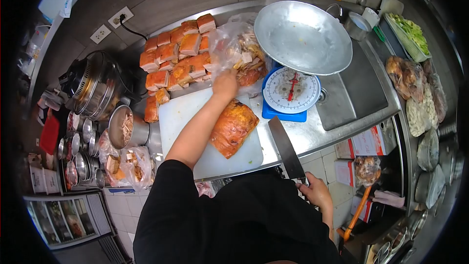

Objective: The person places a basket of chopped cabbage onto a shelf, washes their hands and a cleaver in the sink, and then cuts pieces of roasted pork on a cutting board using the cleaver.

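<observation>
My left hand (225,84) is at the near edge of a clear plastic bag (228,44) of meat pieces, its fingers closed; what they hold is hard to make out. Just below it, a roasted slab of meat (234,128) with orange-brown skin lies on the white cutting board (183,117). My right hand (316,192) is wrapped round the handle of a cleaver (287,151), whose dark blade points up and left off the counter's front edge. Stacked blocks of orange-skinned meat (189,44) sit behind the board.
A blue scale (291,91) with a wide metal pan (303,38) stands right of the bag, beside a sink (352,93). Left of the board are a metal pot (128,127) and bagged food (137,166). Greens in a basket (409,36) are at the far right.
</observation>
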Motion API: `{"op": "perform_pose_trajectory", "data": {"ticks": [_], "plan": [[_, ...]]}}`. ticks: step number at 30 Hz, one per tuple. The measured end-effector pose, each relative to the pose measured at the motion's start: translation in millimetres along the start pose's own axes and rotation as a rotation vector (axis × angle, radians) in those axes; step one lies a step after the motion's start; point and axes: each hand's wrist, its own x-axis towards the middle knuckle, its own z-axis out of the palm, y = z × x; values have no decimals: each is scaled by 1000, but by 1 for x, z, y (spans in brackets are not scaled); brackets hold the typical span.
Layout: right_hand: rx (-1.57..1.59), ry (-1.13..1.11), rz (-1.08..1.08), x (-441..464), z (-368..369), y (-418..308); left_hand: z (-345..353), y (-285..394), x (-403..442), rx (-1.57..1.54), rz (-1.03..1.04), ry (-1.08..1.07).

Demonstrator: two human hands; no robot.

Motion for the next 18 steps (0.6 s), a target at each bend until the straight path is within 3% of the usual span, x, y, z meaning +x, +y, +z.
{"op": "perform_pose_trajectory", "data": {"ticks": [1, 8, 10, 13, 18], "plan": [[0, 1, 0, 0, -1, -1, -5, -6, 7, 66, -137, 24], [16, 25, 3, -3, -5, -1, -31, -18, 23, 41, -115, -19], [17, 15, 24, -3, -7, -3, -9, -20, 30, 96, 11, -135], [20, 18, 21, -1, -7, -2, 15, -15, 29, 36, 53, 46], [38, 11, 3, 0, -6, -2, 12, -25, 23, 174, 216, -40]]}}
